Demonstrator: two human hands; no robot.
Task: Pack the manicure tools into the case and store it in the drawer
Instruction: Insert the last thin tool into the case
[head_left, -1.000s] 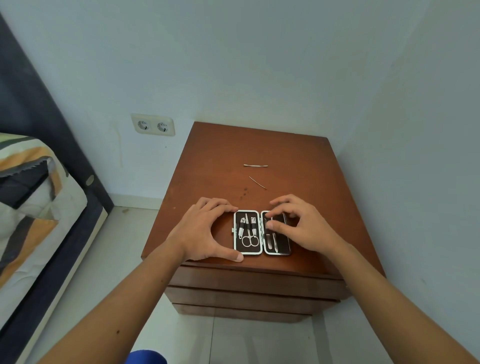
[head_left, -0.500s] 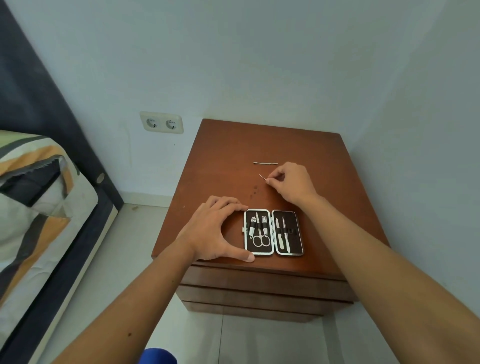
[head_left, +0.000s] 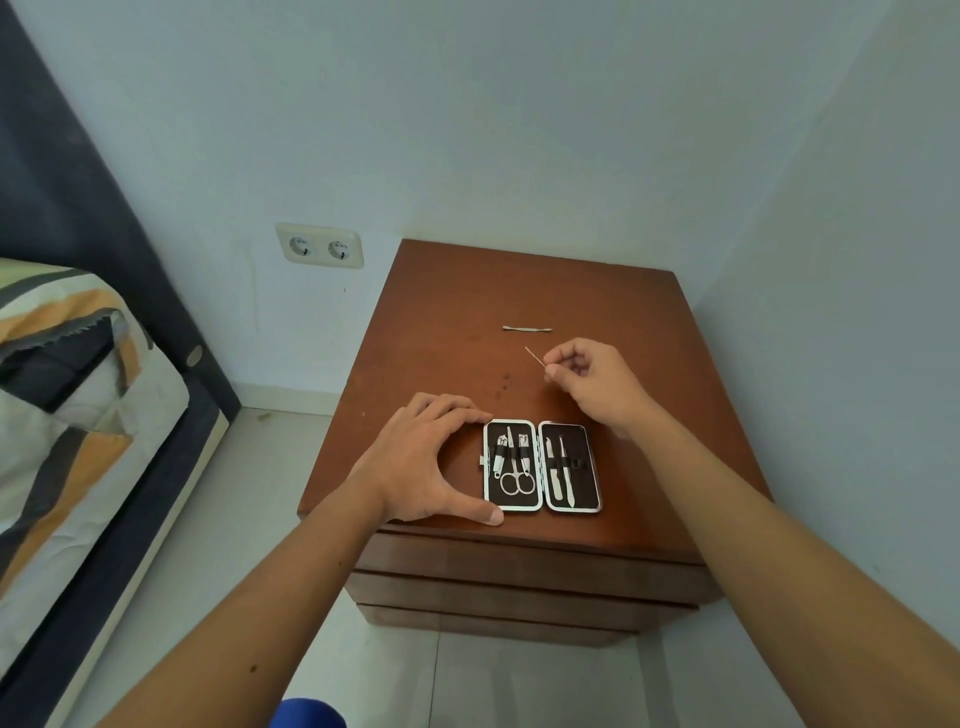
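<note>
**Packing partly done: one thin tool in hand, one left on the bench**

The case (head_left: 543, 466) is lying open and flat near the front edge of the bench (head_left: 441, 322), above the closed drawer fronts (head_left: 524, 558). Its left half is filled: scissors (head_left: 516, 470) and two other tools are held under the elastic band. In the right half two tools (head_left: 560, 475) are seated, and a bare stretch of lining is seen beside them, towards the right rim.

The left hand (head_left: 421, 465) is laid against the left side of the case, fingers curved round the far corner and the thumb at the near corner, so the case is braced in place. The right hand (head_left: 589, 384) is held beyond the case, and a thin needle-like tool (head_left: 534, 357) is pinched between thumb and forefinger; its free tip is pointed up and away to the left. Whether the tool is fully lifted off the wood cannot be told.

Further back a flat double-ended tool (head_left: 527, 329) is lying loose on the bench, apart from both hands.

The task is judged to be past its middle on the packing side: five tools are stowed, one is being carried, one is not yet picked up. Closing the case and putting it in a drawer are not yet begun; all drawers are seen closed.
</note>
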